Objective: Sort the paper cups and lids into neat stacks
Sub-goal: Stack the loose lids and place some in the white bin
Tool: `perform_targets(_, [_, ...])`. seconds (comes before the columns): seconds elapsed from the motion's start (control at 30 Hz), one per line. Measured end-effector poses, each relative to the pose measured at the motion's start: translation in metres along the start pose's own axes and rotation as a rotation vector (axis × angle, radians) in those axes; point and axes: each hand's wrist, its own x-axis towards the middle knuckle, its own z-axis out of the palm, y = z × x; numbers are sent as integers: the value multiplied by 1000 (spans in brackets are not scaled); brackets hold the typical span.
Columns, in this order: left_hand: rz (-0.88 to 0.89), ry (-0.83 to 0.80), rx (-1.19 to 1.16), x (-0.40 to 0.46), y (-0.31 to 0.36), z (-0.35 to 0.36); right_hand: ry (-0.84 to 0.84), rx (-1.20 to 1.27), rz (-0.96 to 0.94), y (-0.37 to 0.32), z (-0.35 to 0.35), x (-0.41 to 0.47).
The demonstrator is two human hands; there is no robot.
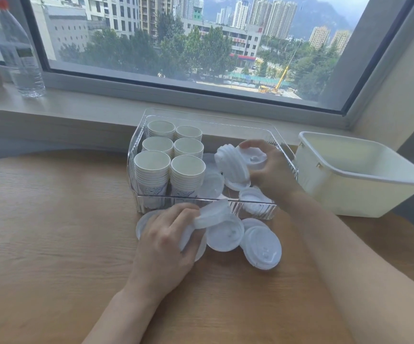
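Gripping a lid stack (233,167) in right hand (270,167) over clear bin (201,202), left hand (168,242) pinching a lid (210,216).

No legible text anywhere

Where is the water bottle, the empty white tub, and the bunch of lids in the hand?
water bottle (18,53), head view, on its clear body.
white tub (345,192), head view, on its front wall.
stack of lids (232,165), head view, on its ribbed side.

A wooden table (52,219) carries a clear bin (206,203), loose lids (261,247) and a cream tub (345,192).
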Motion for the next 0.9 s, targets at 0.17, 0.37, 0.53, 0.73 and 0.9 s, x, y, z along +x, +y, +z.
perform_targets(0.17, [-69,166,56,-1,2,-7,-53,-51,-112,-14,-16,-46])
perform_targets(0.37, [-142,236,79,-1,4,-11,-154,-96,-126,2,-10,-103])
perform_targets(0.53, [-119,180,102,0,2,-10,-205,-261,-95,17,-2,-123])
perform_targets(0.73, [-130,76,65,-1,2,-9,-15,-249,-139,16,-9,-95])
perform_targets(0.9, [-191,-38,52,0,4,-6,-162,-427,23,16,-5,-27])
